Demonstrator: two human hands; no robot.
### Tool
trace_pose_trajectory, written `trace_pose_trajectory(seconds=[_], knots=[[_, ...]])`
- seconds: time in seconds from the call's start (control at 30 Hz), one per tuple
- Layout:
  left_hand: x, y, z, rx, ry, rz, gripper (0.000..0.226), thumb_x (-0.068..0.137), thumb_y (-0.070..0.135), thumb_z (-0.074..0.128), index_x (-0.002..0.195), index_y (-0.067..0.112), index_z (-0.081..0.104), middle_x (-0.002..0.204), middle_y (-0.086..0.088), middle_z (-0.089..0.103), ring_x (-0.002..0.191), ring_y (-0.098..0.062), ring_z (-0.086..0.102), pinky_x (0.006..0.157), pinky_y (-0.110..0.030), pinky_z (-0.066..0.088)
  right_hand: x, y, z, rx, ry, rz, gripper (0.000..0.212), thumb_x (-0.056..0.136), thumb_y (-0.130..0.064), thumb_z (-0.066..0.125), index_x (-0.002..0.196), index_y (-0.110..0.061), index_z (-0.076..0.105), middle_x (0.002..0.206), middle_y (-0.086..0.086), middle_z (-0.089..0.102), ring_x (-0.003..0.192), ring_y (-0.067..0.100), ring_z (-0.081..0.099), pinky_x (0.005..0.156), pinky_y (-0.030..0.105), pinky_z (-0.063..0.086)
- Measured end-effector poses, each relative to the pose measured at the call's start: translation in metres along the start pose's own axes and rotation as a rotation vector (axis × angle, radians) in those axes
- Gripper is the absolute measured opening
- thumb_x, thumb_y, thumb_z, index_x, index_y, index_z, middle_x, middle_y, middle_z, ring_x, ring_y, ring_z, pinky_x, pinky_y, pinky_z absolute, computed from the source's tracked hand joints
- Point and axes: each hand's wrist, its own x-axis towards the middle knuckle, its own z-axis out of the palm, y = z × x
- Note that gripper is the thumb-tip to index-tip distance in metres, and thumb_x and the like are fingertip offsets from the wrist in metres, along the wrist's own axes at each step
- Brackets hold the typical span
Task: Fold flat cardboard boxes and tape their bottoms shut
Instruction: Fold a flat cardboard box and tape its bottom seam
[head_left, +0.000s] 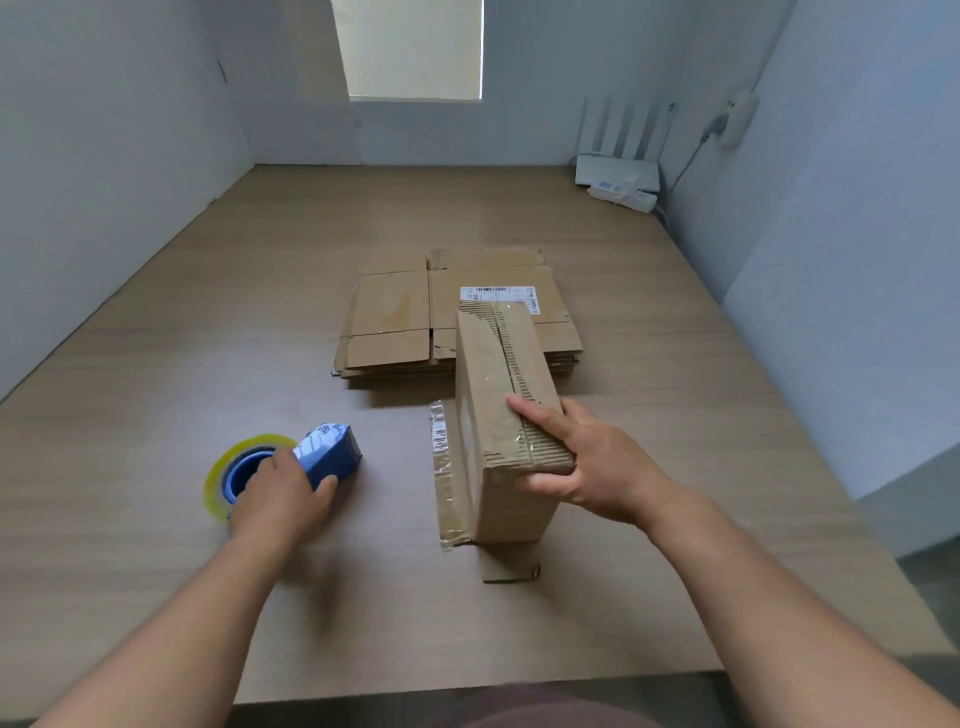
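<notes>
I see the assembled cardboard box (498, 415) standing on the bench (156, 571) just right of the frame's centre, its closed flaps facing up with a seam running along the top and clear tape glinting over it. My right hand (587, 462) clamps the near end of the box: fingers lie across the top face, the thumb presses the near end face below them, so this grip is closed on the box. An open flap (449, 478) carrying old tape lies flat on the bench on the left side of the box, and a smaller flap (511, 564) pokes out at its near foot.

At lower left of centre my left hand (283, 493) wraps around the blue tape dispenser (330, 452), which rests on the bench; its roll of clear tape (223, 473), yellowish at the rim, sits at the left end. That grip is closed on the dispenser, well apart from the box.

Behind the box, toward the middle of the frame, a stack of flattened cardboard boxes (395, 322) lies on the bench; the top one bears a white shipping label (498, 296), partly hidden by the far end of the standing box. In the upper right corner of the bench a white router (618, 174) and a power strip (623, 196) sit against the wall.
</notes>
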Motion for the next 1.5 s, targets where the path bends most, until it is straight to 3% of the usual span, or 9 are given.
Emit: trace_pose_trajectory(seconds=[0.2, 0.37, 0.63, 0.77, 0.97, 1.13, 1.2, 1.33, 1.5], knots=[[0.015, -0.003, 0.003, 0.115, -0.094, -0.139, 0.051, 0.084, 0.052, 0.061, 0.109, 0.008, 0.054, 0.096, -0.008, 0.063, 0.089, -0.027, 0.060, 0.079, -0.034, 0.049, -0.006, -0.004, -0.004, -0.008, 0.005, 0.015, 0.091, 0.071, -0.057, 0.072, 0.121, -0.081, 0.000, 0.157, -0.012, 0.006, 0.138, 0.015, 0.029, 0.110, 0.037, 0.035], [0.019, -0.010, -0.003, 0.128, -0.118, -0.086, 0.041, 0.084, 0.056, 0.059, 0.091, 0.015, 0.055, 0.078, -0.003, 0.060, 0.077, -0.022, 0.059, 0.070, -0.029, 0.044, -0.010, -0.007, -0.007, -0.018, -0.007, 0.075, 0.100, 0.060, -0.079, 0.058, 0.133, -0.069, -0.010, 0.159, -0.009, -0.005, 0.145, 0.016, 0.013, 0.115, 0.042, 0.026], [-0.007, 0.013, -0.035, -0.501, -0.192, 0.132, 0.029, 0.080, 0.042, 0.073, 0.092, 0.021, 0.058, 0.087, 0.004, 0.059, 0.075, -0.014, 0.056, 0.056, -0.028, 0.043, -0.007, -0.011, -0.010, 0.118, 0.118, 0.052, 0.092, 0.071, -0.087, 0.019, 0.149, -0.043, 0.001, 0.161, -0.007, 0.002, 0.146, 0.005, 0.000, 0.119, 0.040, 0.012], [-0.032, 0.035, -0.074, -0.677, -0.271, 0.255, 0.046, 0.060, 0.056, 0.068, 0.091, 0.022, 0.064, 0.087, 0.002, 0.070, 0.080, -0.017, 0.065, 0.059, -0.026, 0.047, -0.004, -0.016, -0.010, 0.228, 0.166, 0.031, 0.082, 0.079, -0.078, 0.021, 0.150, -0.041, 0.004, 0.160, -0.008, 0.009, 0.144, 0.001, 0.004, 0.113, 0.026, 0.012], [-0.055, 0.062, -0.119, -0.673, -0.202, 0.386, 0.064, 0.046, 0.080, 0.062, 0.077, 0.024, 0.067, 0.071, 0.011, 0.071, 0.059, -0.004, 0.066, 0.051, -0.017, 0.042, -0.002, -0.026, -0.009, 0.266, 0.181, -0.013, 0.076, 0.083, -0.069, 0.027, 0.150, -0.038, 0.010, 0.158, -0.005, 0.017, 0.142, 0.003, 0.014, 0.110, 0.023, 0.018], [-0.063, 0.088, -0.113, -0.753, -0.074, 0.337, 0.059, 0.061, 0.078, 0.065, 0.083, 0.023, 0.064, 0.077, 0.006, 0.068, 0.071, -0.015, 0.064, 0.056, -0.026, 0.044, 0.000, -0.031, -0.006, 0.499, 0.195, 0.013, 0.070, 0.094, -0.048, 0.048, 0.152, -0.028, 0.014, 0.145, -0.016, 0.033, 0.107, -0.023, 0.041, 0.094, 0.003, 0.029], [-0.063, 0.101, -0.104, -0.775, 0.077, 0.283, 0.049, 0.073, 0.070, 0.064, 0.082, 0.022, 0.058, 0.081, 0.004, 0.063, 0.078, -0.019, 0.061, 0.059, -0.032, 0.044, 0.000, -0.036, -0.004, 0.493, 0.201, 0.009, 0.067, 0.095, -0.036, 0.054, 0.151, -0.025, 0.020, 0.134, -0.018, 0.037, 0.105, -0.016, 0.045, 0.092, 0.006, 0.031], [-0.061, 0.121, -0.105, -0.534, 0.278, 0.326, 0.039, 0.081, 0.060, 0.062, 0.094, 0.024, 0.052, 0.083, 0.005, 0.058, 0.082, -0.025, 0.056, 0.069, -0.035, 0.044, 0.001, -0.047, 0.003, 0.377, 0.233, -0.042, 0.066, 0.088, -0.033, 0.063, 0.146, -0.024, 0.032, 0.139, -0.009, 0.043, 0.121, 0.003, 0.039, 0.104, 0.025, 0.034], [-0.057, 0.123, -0.101, 0.051, 0.487, 0.443, 0.047, 0.080, 0.064, 0.058, 0.088, 0.020, 0.043, 0.078, 0.003, 0.050, 0.072, -0.020, 0.045, 0.071, -0.031, 0.031, 0.006, -0.052, 0.006, 0.395, 0.232, -0.020, 0.073, 0.085, -0.034, 0.066, 0.147, -0.023, 0.029, 0.142, -0.008, 0.041, 0.130, 0.011, 0.038, 0.107, 0.030, 0.035]])
